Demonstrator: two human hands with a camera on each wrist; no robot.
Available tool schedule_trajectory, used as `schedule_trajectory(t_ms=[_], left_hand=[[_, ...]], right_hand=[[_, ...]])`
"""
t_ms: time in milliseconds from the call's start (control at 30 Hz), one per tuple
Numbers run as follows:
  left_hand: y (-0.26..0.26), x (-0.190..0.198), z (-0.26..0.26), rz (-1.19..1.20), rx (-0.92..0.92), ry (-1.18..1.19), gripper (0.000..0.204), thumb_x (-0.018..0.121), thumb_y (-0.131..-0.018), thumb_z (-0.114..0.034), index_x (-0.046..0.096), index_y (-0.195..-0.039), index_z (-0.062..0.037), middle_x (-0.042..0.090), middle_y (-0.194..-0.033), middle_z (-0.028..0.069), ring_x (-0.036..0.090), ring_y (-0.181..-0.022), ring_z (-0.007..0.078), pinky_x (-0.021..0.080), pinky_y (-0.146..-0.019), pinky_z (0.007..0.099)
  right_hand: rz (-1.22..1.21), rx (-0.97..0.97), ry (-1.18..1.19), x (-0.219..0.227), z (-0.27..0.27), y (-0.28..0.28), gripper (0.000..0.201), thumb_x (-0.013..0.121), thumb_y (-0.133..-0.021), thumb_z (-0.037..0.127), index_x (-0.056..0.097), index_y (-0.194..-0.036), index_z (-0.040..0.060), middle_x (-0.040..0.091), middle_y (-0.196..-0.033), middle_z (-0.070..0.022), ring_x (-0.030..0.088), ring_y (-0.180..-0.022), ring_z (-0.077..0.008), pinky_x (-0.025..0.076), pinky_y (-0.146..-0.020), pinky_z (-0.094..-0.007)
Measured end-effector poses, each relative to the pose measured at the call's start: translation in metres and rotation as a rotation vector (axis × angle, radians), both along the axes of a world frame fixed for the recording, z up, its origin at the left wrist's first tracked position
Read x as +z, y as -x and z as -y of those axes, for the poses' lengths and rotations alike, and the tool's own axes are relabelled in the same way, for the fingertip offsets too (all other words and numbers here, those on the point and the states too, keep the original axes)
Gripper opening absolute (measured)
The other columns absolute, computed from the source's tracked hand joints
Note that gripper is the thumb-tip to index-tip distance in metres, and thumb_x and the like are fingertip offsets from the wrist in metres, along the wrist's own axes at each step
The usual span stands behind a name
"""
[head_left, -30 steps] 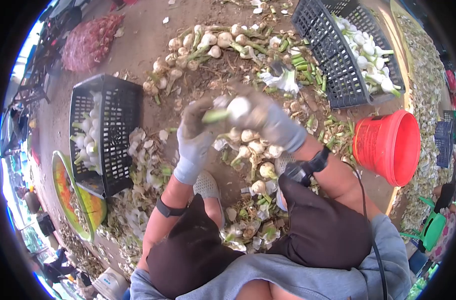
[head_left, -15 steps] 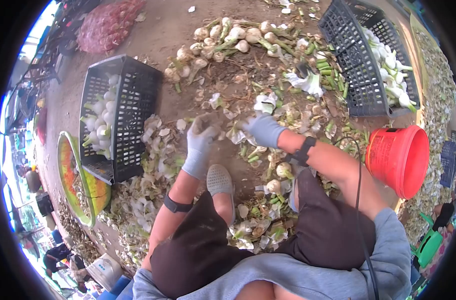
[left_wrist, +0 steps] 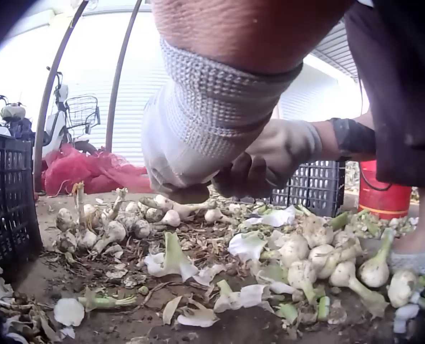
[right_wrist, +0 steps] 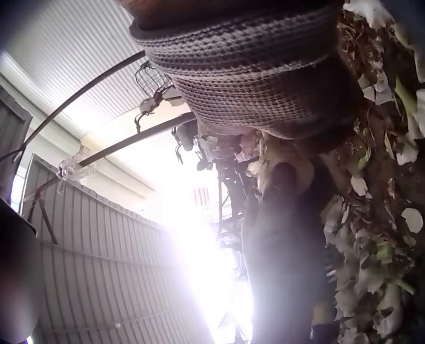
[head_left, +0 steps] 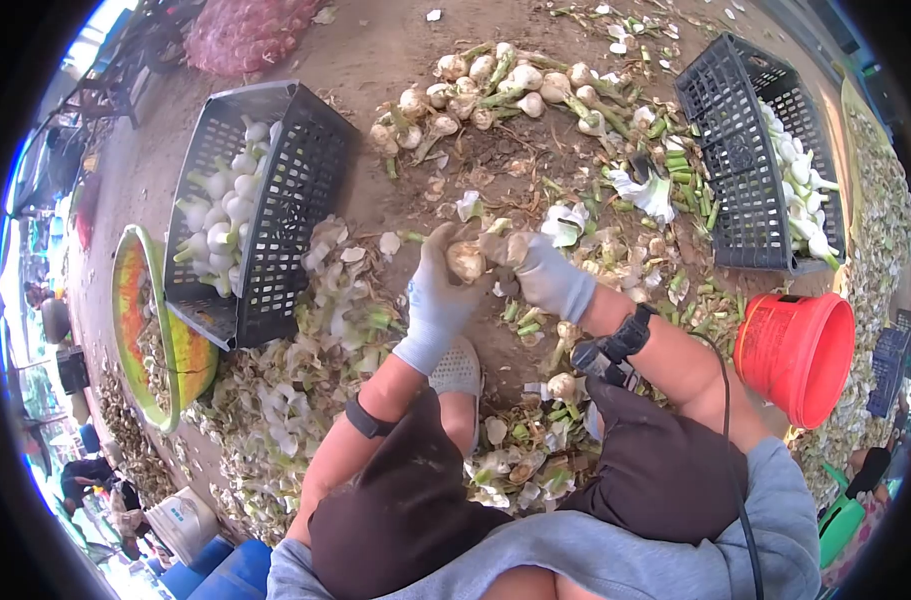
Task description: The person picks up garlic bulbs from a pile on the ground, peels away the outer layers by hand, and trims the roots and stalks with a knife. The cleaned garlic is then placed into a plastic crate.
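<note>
In the head view my gloved left hand (head_left: 441,300) grips a brown-skinned garlic bulb (head_left: 465,262) between thumb and fingers. My gloved right hand (head_left: 555,278) meets it from the right, its curled, soiled fingertips pinching at the bulb's side. The right wrist view shows part of the pale bulb (right_wrist: 298,166) under the left thumb, with the rest hidden by the glove cuff. From the left wrist, both gloves appear close together above the ground, and the bulb is hidden behind them. Unpeeled garlic bulbs (left_wrist: 305,269) with stems lie below the hands.
A black crate (head_left: 293,200) of white garlic stands at left, another crate (head_left: 735,160) at right. Nearby are a red bucket (head_left: 820,360), a yellow-green basket (head_left: 190,365) and a red mesh sack (head_left: 250,35). Garlic bulbs (head_left: 555,88) lie ahead; peelings (head_left: 320,350) cover the ground.
A white peeled bulb with a green stem was in the hands earlier. Then both hands parted low over the pile; now they are together at a brown-skinned bulb. The head view has shifted left.
</note>
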State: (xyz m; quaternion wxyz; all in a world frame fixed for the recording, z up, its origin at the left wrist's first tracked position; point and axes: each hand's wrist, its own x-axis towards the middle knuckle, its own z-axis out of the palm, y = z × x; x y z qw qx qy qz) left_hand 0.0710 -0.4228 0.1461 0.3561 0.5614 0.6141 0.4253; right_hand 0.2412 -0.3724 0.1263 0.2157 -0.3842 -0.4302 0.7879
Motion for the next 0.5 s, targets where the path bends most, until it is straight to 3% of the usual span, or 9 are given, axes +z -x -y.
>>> schedule_trajectory(t_ms=[33,133,267,333,367,400,433,467,500], left_hand=[[-0.003,0.006,0.002,-0.040,0.008,-0.014,0.066,0.081,-0.069,-0.008,0.049,-0.127,-0.0001,0.058,-0.118,0.0130,0.058,-0.106,0.0194,0.047,-0.093,0.0315],[-0.007,0.024,0.002,-0.193,0.045,0.009,0.062,0.083,-0.067,-0.010,0.052,-0.120,-0.0004,0.060,-0.112,0.0140,0.061,-0.101,0.0233,0.050,-0.089,0.0329],[-0.002,0.017,0.002,-0.046,0.047,0.085,0.056,0.081,-0.070,-0.014,0.053,-0.116,0.0009,0.064,-0.102,0.0117,0.065,-0.090,0.0219,0.052,-0.081,0.0315],[0.004,0.007,0.002,0.068,0.048,0.135,0.052,0.079,-0.075,-0.020,0.054,-0.115,0.0007,0.066,-0.098,0.0112,0.065,-0.085,0.0207,0.054,-0.076,0.0303],[0.010,0.003,0.001,0.607,0.037,0.329,0.046,0.072,-0.081,-0.027,0.055,-0.114,0.0002,0.066,-0.097,0.0112,0.065,-0.080,0.0193,0.053,-0.069,0.0287],[0.014,0.003,0.000,1.146,0.023,0.516,0.044,0.065,-0.088,-0.035,0.056,-0.113,-0.0003,0.066,-0.095,0.0112,0.064,-0.076,0.0178,0.052,-0.062,0.0272],[0.017,0.004,-0.002,1.234,-0.147,0.550,0.046,0.047,-0.096,-0.044,0.058,-0.111,-0.0026,0.067,-0.094,0.0107,0.063,-0.072,0.0169,0.048,-0.053,0.0263],[0.021,0.002,-0.005,1.232,-0.148,0.551,0.046,0.047,-0.096,-0.044,0.058,-0.111,-0.0026,0.067,-0.094,0.0107,0.063,-0.072,0.0169,0.048,-0.053,0.0263],[0.025,0.002,-0.009,1.381,-0.277,0.606,0.047,0.044,-0.097,-0.045,0.058,-0.113,-0.0022,0.067,-0.095,0.0107,0.063,-0.075,0.0176,0.050,-0.058,0.0272]], right_hand=[[-0.328,-0.260,-0.048,-0.009,0.012,0.019,0.027,0.066,-0.091,0.028,0.067,-0.100,0.0025,0.068,-0.092,-0.0036,0.063,-0.082,-0.0084,0.053,-0.068,-0.0243],[-0.305,-0.306,0.225,0.014,0.014,0.018,0.025,0.065,-0.092,0.027,0.068,-0.099,0.0025,0.068,-0.091,-0.0021,0.062,-0.077,-0.0079,0.052,-0.068,-0.0236],[-0.266,-0.305,0.224,0.018,0.015,0.012,0.024,0.063,-0.094,0.026,0.068,-0.097,0.0027,0.068,-0.091,-0.0012,0.062,-0.077,-0.0072,0.051,-0.066,-0.0240],[-0.138,-0.169,0.075,0.006,0.011,0.005,0.025,0.063,-0.093,0.027,0.068,-0.098,0.0024,0.068,-0.090,-0.0023,0.063,-0.078,-0.0089,0.051,-0.067,-0.0258],[-0.138,-0.169,0.075,0.000,0.008,-0.001,0.025,0.063,-0.093,0.027,0.068,-0.098,0.0024,0.068,-0.090,-0.0023,0.063,-0.078,-0.0089,0.051,-0.067,-0.0258],[-0.027,-0.115,-0.271,0.000,0.004,-0.006,0.027,0.063,-0.093,0.028,0.068,-0.099,0.0022,0.068,-0.089,-0.0030,0.063,-0.079,-0.0096,0.051,-0.069,-0.0263],[0.087,-0.059,-0.615,-0.001,0.002,-0.009,0.029,0.064,-0.092,0.029,0.068,-0.101,0.0020,0.068,-0.089,-0.0036,0.063,-0.081,-0.0104,0.051,-0.070,-0.0268],[0.085,-0.062,-0.615,-0.002,0.001,-0.008,0.029,0.064,-0.092,0.029,0.068,-0.101,0.0020,0.068,-0.089,-0.0036,0.063,-0.081,-0.0104,0.051,-0.070,-0.0268],[0.127,-0.124,-0.916,-0.001,-0.001,-0.007,0.030,0.064,-0.091,0.029,0.068,-0.103,0.0017,0.068,-0.089,-0.0043,0.063,-0.083,-0.0107,0.051,-0.072,-0.0266]])
